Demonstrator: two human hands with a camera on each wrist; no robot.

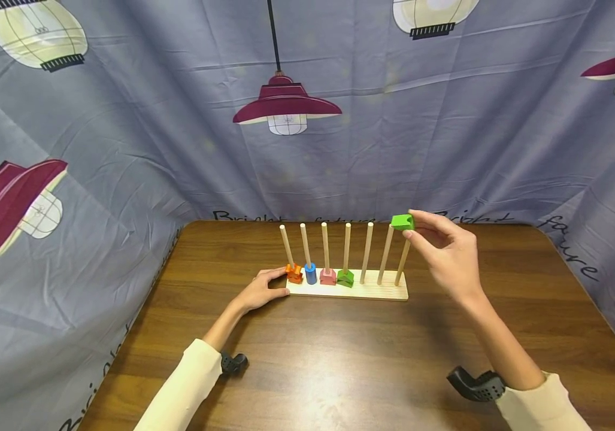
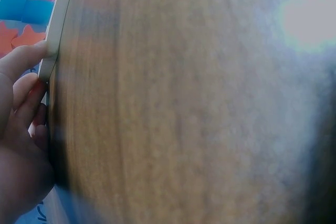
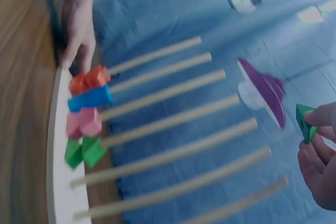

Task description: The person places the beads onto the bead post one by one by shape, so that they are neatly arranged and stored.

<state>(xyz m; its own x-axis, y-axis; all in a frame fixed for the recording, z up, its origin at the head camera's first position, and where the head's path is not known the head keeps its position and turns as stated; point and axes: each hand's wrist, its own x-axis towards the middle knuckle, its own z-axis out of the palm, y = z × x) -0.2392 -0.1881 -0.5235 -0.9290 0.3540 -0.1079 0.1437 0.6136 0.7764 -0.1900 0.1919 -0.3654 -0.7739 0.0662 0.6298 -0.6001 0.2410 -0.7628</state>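
A pale wooden peg board [image 1: 366,291] carries a row of several upright dowels. My left hand [image 1: 258,290] holds its left end, thumb at the front corner and fingers at the back. From the left, orange star-shaped blocks [image 1: 294,274], a blue cylinder stack [image 1: 311,275], pink blocks [image 1: 327,277] and green triangular blocks [image 1: 345,278] sit low on the first dowels. The dowels to their right are bare. Up by the tops of the rightmost dowels, my right hand [image 1: 450,251] pinches a green triangular block [image 3: 304,124] between thumb and fingers.
The board stands on a brown wooden table [image 1: 334,353], toward its far edge. Behind it hangs a grey-blue curtain [image 1: 382,149] printed with lamps and lettering. Black wrist devices [image 1: 479,385] sit on both forearms.
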